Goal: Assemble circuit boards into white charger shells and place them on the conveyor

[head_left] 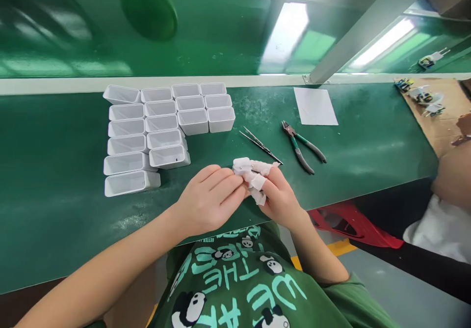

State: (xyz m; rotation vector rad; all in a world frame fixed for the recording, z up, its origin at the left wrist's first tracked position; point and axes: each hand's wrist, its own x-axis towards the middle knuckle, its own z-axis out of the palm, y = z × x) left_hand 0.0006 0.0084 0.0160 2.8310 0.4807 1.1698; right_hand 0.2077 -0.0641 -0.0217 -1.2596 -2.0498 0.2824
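My left hand (211,199) is closed, its fingertips pinching a small white plastic part (241,165) over the front of the table. My right hand (281,198) meets it from the other side, with white wrapping (258,180) around several of its fingers. Those wrapped fingers are closed against the same part, and a thin metal piece seems to show there, too small to name. Just beyond the right fingers lie metal tweezers (260,145). Green-and-grey handled cutting pliers (303,147) rest farther right, jaws pointing away from me.
Rows of white rectangular bins (132,184) stand at the left on the green table (55,180). A white paper sheet (315,106) lies at the back right. Cardboard (437,122) holds small electronic assemblies (427,97) at the far right, near another person's arm (454,176). Below is a red stool (355,225).
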